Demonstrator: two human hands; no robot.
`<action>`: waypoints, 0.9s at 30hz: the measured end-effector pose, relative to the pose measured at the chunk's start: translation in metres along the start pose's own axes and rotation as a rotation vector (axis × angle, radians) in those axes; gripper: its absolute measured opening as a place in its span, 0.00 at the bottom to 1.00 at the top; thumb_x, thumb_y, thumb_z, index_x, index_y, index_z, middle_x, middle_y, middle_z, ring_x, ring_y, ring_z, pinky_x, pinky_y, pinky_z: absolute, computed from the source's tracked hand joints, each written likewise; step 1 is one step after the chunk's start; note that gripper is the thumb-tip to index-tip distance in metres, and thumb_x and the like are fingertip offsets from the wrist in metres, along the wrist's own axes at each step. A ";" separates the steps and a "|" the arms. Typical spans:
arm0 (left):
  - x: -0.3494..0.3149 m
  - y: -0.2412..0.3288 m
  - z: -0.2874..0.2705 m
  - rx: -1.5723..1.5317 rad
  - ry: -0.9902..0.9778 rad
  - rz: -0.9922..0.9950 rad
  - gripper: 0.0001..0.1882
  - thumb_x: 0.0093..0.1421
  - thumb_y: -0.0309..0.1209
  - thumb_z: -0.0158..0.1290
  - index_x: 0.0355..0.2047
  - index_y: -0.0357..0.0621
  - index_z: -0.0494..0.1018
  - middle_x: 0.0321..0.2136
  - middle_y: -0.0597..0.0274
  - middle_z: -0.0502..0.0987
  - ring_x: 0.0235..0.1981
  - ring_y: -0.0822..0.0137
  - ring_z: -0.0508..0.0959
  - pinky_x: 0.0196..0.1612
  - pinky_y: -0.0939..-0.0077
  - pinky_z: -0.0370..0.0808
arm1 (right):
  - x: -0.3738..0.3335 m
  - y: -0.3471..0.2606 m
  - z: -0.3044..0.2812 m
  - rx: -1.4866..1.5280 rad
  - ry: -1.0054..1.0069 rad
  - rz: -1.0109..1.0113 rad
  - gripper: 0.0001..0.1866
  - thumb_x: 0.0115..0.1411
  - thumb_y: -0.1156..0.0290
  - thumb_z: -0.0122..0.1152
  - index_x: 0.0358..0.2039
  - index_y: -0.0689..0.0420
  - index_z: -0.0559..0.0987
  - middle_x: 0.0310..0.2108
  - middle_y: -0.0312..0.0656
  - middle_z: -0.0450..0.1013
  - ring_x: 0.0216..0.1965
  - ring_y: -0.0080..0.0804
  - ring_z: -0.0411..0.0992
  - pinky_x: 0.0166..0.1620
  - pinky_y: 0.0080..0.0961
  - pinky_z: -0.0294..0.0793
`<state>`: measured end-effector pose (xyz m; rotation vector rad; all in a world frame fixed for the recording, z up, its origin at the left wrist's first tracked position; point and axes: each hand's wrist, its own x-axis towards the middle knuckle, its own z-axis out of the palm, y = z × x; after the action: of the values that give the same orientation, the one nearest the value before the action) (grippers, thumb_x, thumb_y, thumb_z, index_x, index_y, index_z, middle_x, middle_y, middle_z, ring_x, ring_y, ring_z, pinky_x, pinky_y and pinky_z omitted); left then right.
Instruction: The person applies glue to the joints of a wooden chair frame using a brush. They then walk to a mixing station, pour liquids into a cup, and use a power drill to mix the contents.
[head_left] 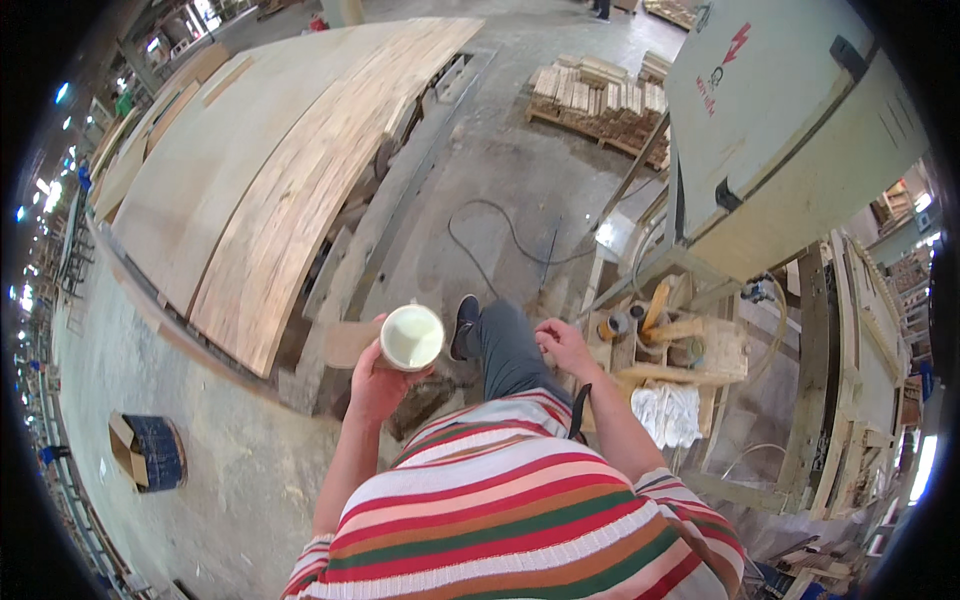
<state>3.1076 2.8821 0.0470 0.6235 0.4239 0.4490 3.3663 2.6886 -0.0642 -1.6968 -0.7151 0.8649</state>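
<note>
My left hand [376, 385] is wrapped round a white cup [413, 337] in front of my body, left of centre. Its round mouth faces up, and pale greenish-white contents show inside; I cannot tell what they are. Above my right thigh hangs my right hand [566, 346], its fingers loosely curled in, with nothing showing in them. That hand is nearest to a wooden tray [690, 365] of containers and yellow-handled tools. A white cloth [667, 414] is draped at the tray's near side.
Large wooden panels [270, 200] lie on a long bed to the left. A dark hose [480, 205] loops across the floor ahead. On the right stands a tall pale cabinet [760, 110]. A pallet of wood pieces [600, 95] lies farther off, and a dark blue drum [160, 452] stands at left.
</note>
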 end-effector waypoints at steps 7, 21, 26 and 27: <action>0.130 0.038 0.001 0.144 0.116 -0.062 0.26 0.63 0.47 0.33 0.61 0.63 0.46 0.55 0.63 0.61 0.51 0.58 0.68 0.43 0.60 0.73 | 0.139 0.017 -0.019 0.047 -0.009 -0.006 0.07 0.56 0.71 0.52 0.32 0.60 0.73 0.23 0.33 0.70 0.24 0.19 0.67 0.29 0.18 0.68; 0.587 0.054 0.151 0.134 -0.192 -0.353 0.26 0.64 0.47 0.31 0.58 0.49 0.54 0.55 0.59 0.61 0.53 0.54 0.65 0.49 0.53 0.69 | 0.439 -0.016 -0.165 0.044 0.041 0.298 0.12 0.56 0.68 0.52 0.36 0.63 0.73 0.26 0.38 0.72 0.25 0.24 0.70 0.32 0.21 0.70; 0.673 0.051 0.167 0.003 -0.171 -0.437 0.25 0.64 0.46 0.30 0.57 0.47 0.56 0.54 0.55 0.62 0.53 0.55 0.65 0.51 0.58 0.69 | 0.452 -0.045 -0.230 0.001 0.188 0.344 0.11 0.55 0.68 0.52 0.35 0.62 0.73 0.25 0.38 0.72 0.25 0.23 0.70 0.30 0.21 0.70; 0.688 0.048 0.166 0.013 -0.176 -0.462 0.25 0.65 0.46 0.30 0.56 0.46 0.56 0.54 0.55 0.62 0.53 0.55 0.66 0.50 0.59 0.70 | 0.452 -0.044 -0.241 0.026 0.217 0.369 0.11 0.55 0.68 0.53 0.34 0.62 0.73 0.25 0.38 0.72 0.24 0.23 0.70 0.30 0.21 0.70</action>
<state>3.7434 3.1971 0.0346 0.5513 0.3887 -0.0482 3.8167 2.9363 -0.0665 -1.8958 -0.2453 0.9167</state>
